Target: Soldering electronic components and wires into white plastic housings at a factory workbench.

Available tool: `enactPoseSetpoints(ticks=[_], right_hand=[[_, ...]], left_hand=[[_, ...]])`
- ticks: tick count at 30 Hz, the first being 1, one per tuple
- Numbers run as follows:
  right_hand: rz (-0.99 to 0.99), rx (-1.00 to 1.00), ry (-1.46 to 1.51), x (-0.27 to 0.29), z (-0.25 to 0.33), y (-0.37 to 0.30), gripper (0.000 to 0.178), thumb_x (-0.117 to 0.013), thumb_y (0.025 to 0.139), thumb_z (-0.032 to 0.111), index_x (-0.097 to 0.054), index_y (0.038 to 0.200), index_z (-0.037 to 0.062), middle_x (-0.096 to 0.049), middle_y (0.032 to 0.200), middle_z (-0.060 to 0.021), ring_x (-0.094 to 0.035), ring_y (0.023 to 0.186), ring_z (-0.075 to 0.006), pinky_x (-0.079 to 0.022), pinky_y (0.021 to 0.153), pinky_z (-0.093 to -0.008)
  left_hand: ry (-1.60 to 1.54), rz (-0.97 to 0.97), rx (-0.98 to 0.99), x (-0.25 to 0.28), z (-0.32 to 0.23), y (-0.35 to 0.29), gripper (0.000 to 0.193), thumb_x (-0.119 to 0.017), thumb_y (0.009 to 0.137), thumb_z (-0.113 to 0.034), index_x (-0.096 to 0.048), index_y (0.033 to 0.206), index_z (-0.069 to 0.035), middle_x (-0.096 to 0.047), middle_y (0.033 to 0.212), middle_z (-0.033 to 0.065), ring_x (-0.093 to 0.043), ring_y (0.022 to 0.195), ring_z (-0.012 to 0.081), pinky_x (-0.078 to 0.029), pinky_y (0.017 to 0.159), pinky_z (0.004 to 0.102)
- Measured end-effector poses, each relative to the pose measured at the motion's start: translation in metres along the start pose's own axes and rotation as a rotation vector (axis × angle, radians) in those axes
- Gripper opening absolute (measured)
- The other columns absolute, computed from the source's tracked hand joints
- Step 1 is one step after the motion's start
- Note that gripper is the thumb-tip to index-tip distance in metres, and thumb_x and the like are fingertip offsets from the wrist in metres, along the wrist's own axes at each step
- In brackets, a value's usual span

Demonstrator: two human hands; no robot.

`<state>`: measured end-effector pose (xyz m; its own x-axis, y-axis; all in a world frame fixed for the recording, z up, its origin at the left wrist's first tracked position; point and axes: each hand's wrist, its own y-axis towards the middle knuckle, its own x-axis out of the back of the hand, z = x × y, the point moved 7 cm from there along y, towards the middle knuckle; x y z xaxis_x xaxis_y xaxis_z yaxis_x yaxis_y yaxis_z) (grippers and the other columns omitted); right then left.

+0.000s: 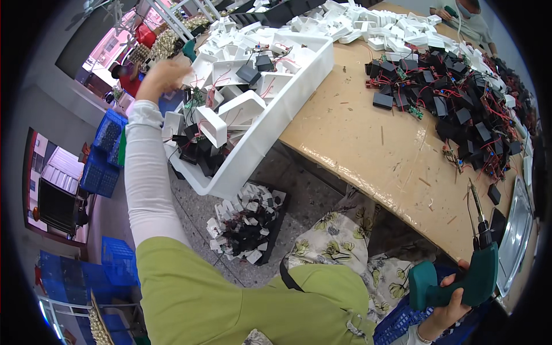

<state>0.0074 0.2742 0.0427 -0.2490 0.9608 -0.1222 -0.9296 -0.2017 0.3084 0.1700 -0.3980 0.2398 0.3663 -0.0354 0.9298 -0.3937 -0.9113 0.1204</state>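
My right hand (451,307), at the lower right, is closed round the handle of a green soldering gun (483,273). Its metal tip and a thin side tube point up over the table's edge. My left arm reaches out to the far left, and my left hand (165,76) is at the left rim of a large white plastic bin (267,135). That hand is smeared, so its fingers cannot be made out. White plastic housings (244,109), black box-shaped parts (249,73), red wires and small green circuit boards (198,96) lie heaped in the bin.
A tan table (356,132) carries a heap of black wired parts (448,103) and piled white housings (368,26). A metal tray (514,236) lies at its right edge. Below, a dark crate of parts (247,224) is on the floor. Another person (468,26) sits across the table.
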Motion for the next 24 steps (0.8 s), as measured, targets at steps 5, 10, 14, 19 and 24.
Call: enactPoseSetpoints(ticks=[5, 10, 14, 19, 24], right_hand=[[0.026, -0.026, 0.061, -0.016, -0.004, 0.012, 0.059, -0.060, 0.081, 0.025, -0.033, 0.124, -0.0061, -0.047, 0.112, -0.0207, -0.052, 0.070, -0.0142, -0.044, 0.058, -0.0231], [0.019, -0.072, 0.138, -0.021, -0.012, 0.023, 0.065, -0.063, 0.079, 0.027, -0.031, 0.125, -0.0050, -0.047, 0.110, -0.0215, -0.053, 0.067, -0.0152, -0.045, 0.055, -0.0235], [-0.007, -0.105, 0.181, -0.017, -0.014, 0.029, 0.066, -0.064, 0.078, 0.027, -0.031, 0.125, -0.0038, -0.049, 0.108, -0.0211, -0.054, 0.066, -0.0154, -0.045, 0.052, -0.0236], [-0.098, -0.119, 0.139, -0.009, -0.021, 0.044, 0.069, -0.068, 0.074, 0.029, -0.032, 0.124, -0.0034, -0.051, 0.103, -0.0216, -0.055, 0.058, -0.0164, -0.046, 0.047, -0.0239], [-0.093, -0.264, 0.126, -0.019, -0.008, 0.056, 0.071, -0.066, 0.074, 0.031, -0.030, 0.127, 0.0009, -0.050, 0.104, -0.0210, -0.055, 0.064, -0.0198, -0.046, 0.050, -0.0264]], left_hand=[[-0.282, -0.247, -0.629, 0.016, -0.107, -0.025, 0.033, -0.058, 0.078, -0.027, -0.062, 0.091, 0.003, -0.062, 0.072, 0.0085, -0.057, 0.065, 0.0135, -0.044, 0.061, 0.0276], [-0.184, -0.045, -0.981, -0.094, -0.261, -0.039, 0.028, -0.056, 0.075, -0.024, -0.064, 0.089, -0.001, -0.063, 0.079, 0.0156, -0.060, 0.070, 0.0250, -0.046, 0.066, 0.0333], [-0.136, 0.031, -0.974, -0.189, -0.330, -0.023, 0.028, -0.058, 0.075, -0.025, -0.064, 0.088, -0.002, -0.064, 0.081, 0.0159, -0.061, 0.074, 0.0265, -0.046, 0.068, 0.0333], [-0.347, 0.127, -0.840, -0.286, -0.388, 0.012, 0.031, -0.057, 0.064, -0.025, -0.064, 0.079, 0.002, -0.061, 0.081, 0.0225, -0.060, 0.079, 0.0362, -0.047, 0.072, 0.0381], [-0.265, 0.564, -0.824, -0.334, -0.421, -0.006, 0.038, -0.062, 0.063, -0.029, -0.063, 0.084, 0.003, -0.061, 0.090, 0.0231, -0.059, 0.084, 0.0353, -0.046, 0.074, 0.0368]])
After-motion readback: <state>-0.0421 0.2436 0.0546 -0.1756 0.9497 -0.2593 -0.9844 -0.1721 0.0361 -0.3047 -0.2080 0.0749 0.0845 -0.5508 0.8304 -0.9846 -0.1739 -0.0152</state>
